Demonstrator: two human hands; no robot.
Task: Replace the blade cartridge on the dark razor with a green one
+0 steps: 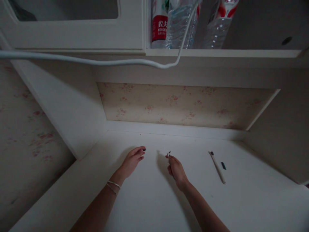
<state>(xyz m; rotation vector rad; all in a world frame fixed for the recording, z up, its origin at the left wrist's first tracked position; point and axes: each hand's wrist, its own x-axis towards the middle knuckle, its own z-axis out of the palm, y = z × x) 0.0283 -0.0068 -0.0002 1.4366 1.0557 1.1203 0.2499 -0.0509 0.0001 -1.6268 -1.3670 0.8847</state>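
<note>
My left hand (132,161), with bracelets at the wrist, is closed over the white desk. A small dark object (144,149) pokes out at its fingertips; its kind is too small to make out. To the right, my right hand (177,171) is closed around a small curved piece (169,154), pale with a dark hooked tip; the fingers hide the rest of it. The two hands are apart. Farther right lie a long pale stick (218,169) with a dark end and a short dark rectangular piece (223,165) beside it.
The white desk (145,203) has side panels left and right and a floral-papered back wall (173,103). Overhead is a shelf (217,53) with several plastic bottles (181,27). A white cable (96,62) hangs across the cabinet front.
</note>
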